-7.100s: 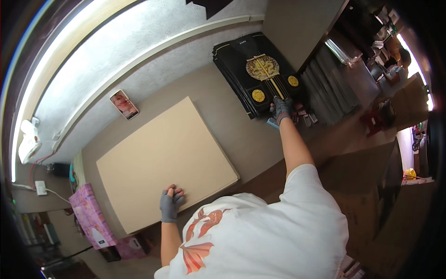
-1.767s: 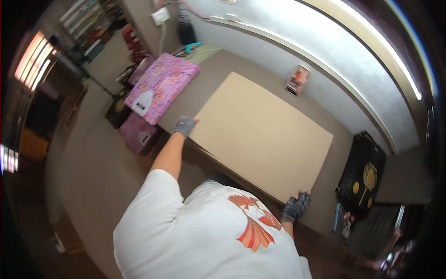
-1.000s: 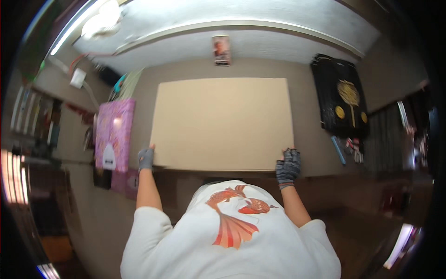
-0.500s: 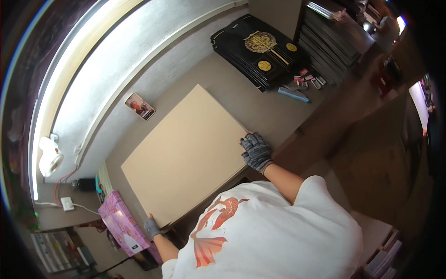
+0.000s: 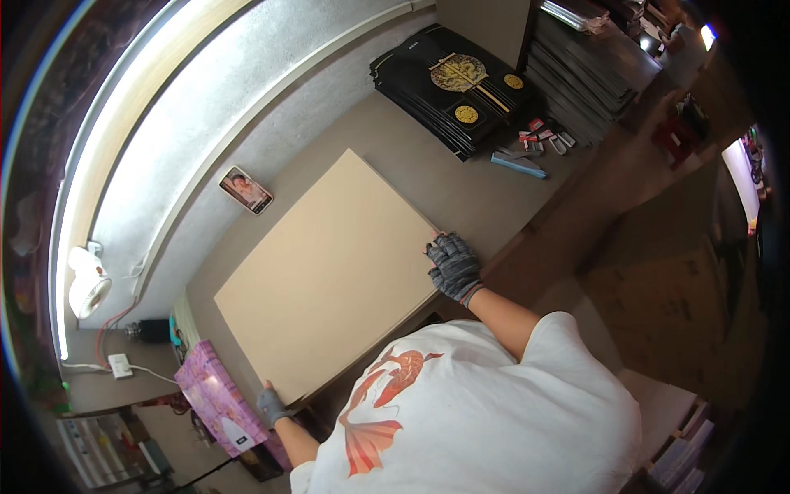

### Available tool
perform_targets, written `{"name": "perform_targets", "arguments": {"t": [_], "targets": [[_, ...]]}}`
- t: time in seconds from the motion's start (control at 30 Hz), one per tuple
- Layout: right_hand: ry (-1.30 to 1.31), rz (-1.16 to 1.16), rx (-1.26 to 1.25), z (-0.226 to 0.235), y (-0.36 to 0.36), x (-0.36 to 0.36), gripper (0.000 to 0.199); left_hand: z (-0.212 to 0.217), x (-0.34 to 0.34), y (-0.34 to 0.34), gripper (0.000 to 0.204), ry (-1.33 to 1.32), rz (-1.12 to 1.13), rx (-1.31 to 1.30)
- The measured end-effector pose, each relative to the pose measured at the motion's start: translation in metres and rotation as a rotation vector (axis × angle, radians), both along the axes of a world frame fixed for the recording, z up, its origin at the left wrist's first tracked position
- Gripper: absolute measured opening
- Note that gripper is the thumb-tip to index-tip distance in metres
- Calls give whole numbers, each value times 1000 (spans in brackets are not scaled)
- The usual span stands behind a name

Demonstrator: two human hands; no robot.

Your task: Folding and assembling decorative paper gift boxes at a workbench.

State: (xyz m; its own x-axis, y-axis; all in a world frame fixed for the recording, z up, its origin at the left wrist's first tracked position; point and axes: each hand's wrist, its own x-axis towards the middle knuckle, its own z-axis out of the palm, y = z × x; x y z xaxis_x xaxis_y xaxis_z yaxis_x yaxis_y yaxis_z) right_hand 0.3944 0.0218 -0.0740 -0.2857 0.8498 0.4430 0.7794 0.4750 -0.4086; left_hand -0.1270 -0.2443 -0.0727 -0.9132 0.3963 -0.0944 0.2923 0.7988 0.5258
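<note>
A large beige board (image 5: 325, 267) lies flat on the grey table, with a thin second edge showing along its right side, so it may be several sheets stacked. My right hand (image 5: 454, 265), in a dark grey glove with bare fingertips, grips the board's right edge near the front corner. At the near left corner my left hand (image 5: 271, 407), in a lighter grey glove, is closed on the edge with a fingertip showing. The undersides of both grips are hidden.
A propped phone (image 5: 246, 190) leans at the wall behind the board. Black printed sheets (image 5: 428, 90) are piled at the far right, beside a light-blue cutter (image 5: 519, 165) and small boxes. A pink-purple bag (image 5: 216, 395) hangs at the left edge, near a white clip lamp (image 5: 88, 282).
Both hands and the board stay nearly in place. The picture on the phone screen has changed, and the view has shifted very slightly.
</note>
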Motion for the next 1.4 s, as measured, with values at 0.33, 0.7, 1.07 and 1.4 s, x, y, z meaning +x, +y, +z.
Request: {"name": "perform_targets", "arguments": {"t": [0.33,0.7,1.07,1.4], "targets": [[-60,-18,-58,-7,1,5,46,17,23,12,54,-226,32,157],[-46,-16,-54,0,-4,2,47,18,22,10,55,-293,74,251],[-63,-28,-20,3,-1,4,45,7,16,10,55,-248,59,233],[-128,-22,-67,3,-7,-3,46,-13,27,23,52,-405,47,369]]}}
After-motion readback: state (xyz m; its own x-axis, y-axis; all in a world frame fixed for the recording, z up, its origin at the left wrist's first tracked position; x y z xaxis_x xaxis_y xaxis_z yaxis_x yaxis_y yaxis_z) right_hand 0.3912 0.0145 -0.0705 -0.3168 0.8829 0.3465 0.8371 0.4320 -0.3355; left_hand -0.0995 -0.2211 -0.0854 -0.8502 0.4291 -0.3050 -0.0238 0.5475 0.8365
